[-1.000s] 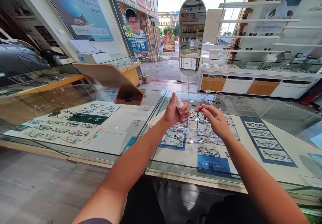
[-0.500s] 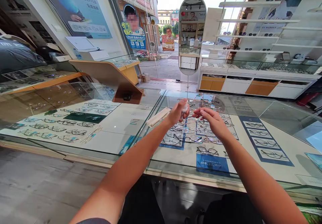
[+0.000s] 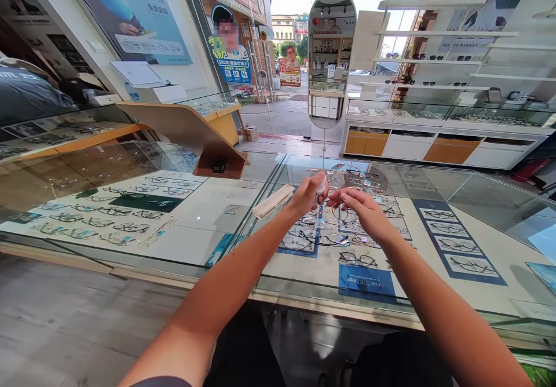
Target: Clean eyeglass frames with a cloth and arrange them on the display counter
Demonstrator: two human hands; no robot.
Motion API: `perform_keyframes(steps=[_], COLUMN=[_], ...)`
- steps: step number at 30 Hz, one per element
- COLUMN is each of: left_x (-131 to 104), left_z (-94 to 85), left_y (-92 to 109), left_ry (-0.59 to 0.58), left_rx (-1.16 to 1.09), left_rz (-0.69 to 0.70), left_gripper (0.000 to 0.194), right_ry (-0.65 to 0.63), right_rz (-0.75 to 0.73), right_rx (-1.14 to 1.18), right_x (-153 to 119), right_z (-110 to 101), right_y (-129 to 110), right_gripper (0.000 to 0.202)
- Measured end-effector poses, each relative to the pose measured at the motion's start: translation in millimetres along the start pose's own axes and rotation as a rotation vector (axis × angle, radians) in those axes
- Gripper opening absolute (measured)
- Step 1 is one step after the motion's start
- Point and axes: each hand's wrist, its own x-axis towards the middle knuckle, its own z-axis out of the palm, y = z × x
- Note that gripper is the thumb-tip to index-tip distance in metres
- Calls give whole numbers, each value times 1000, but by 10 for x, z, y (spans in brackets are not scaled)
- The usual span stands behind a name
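Note:
My left hand (image 3: pixel 308 194) is closed around a small clear spray bottle with a white top (image 3: pixel 321 187), held above the glass counter. Just to its right, my right hand (image 3: pixel 364 208) pinches a thin-framed pair of glasses (image 3: pixel 337 198) between thumb and fingers; part of the frame is hidden by the fingers. The bottle and the glasses are close together. A folded cream cloth (image 3: pixel 273 201) lies on the counter left of my left hand. Below the hands, several glasses show, among them a dark pair (image 3: pixel 325 240) and another black-rimmed pair (image 3: pixel 357 259).
The glass display counter (image 3: pixel 299 280) runs across in front of me, with rows of glasses inside. A wooden stand (image 3: pixel 186 126) is at the left. An oval mirror (image 3: pixel 332 57) rises behind the counter. Shelves with sunglasses (image 3: pixel 428 58) hang at the right.
My right hand has shifted slightly left and lower with the glasses, closer to the spray bottle. My left hand keeps its hold with a slight turn.

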Motion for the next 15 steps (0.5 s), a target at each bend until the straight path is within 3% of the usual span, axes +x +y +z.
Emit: perform_keyframes(steps=[6, 11, 15], left_x=[-35, -48, -51], left_z=[28, 83, 94], left_y=[23, -7, -38], left_ry=[-29, -130, -175], left_rx=[34, 176, 248], left_rz=[12, 96, 147], left_gripper=[74, 72, 70], right_ry=[108, 243, 251], right_rz=[27, 46, 50], right_rx=[138, 323, 344], right_x=[37, 65, 62], right_z=[-46, -57, -39], right_y=[73, 52, 30], right_gripper=[43, 44, 45])
